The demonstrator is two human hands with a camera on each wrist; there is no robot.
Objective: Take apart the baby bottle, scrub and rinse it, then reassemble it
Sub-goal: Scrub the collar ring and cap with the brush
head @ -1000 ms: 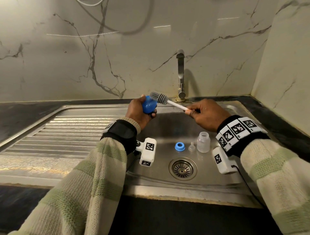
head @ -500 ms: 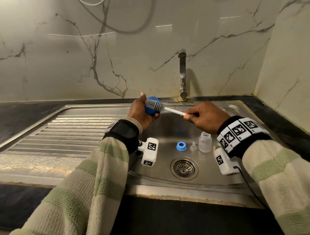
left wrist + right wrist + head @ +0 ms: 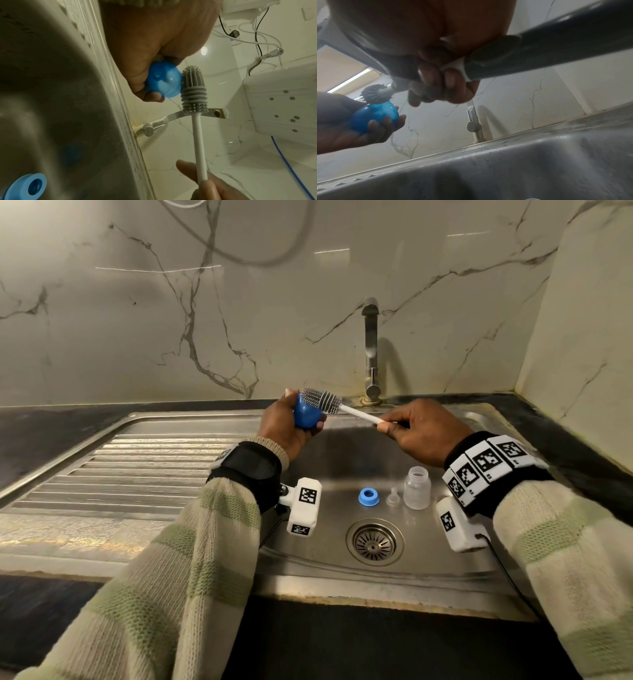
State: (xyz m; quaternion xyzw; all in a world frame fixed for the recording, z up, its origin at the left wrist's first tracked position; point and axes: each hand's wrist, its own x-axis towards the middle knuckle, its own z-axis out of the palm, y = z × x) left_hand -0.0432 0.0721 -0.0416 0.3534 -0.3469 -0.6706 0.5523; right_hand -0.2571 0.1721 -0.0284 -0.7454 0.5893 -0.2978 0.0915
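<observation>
Scrubbing is under way: at centre frame above the sink [image 3: 445,542] the left hand [image 3: 284,426] grips the blue cap [image 3: 306,416] while the right hand [image 3: 418,433] pinches the brush [image 3: 322,400] against it; next, probably working inside, then the bottle [image 3: 417,487] standing lower right

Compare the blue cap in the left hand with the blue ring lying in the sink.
The blue cap is a closed dome; the blue ring is open through its middle. The cap is held up in the left hand against the brush; the ring lies flat on the sink floor, untouched. Both are blue plastic bottle parts.
</observation>
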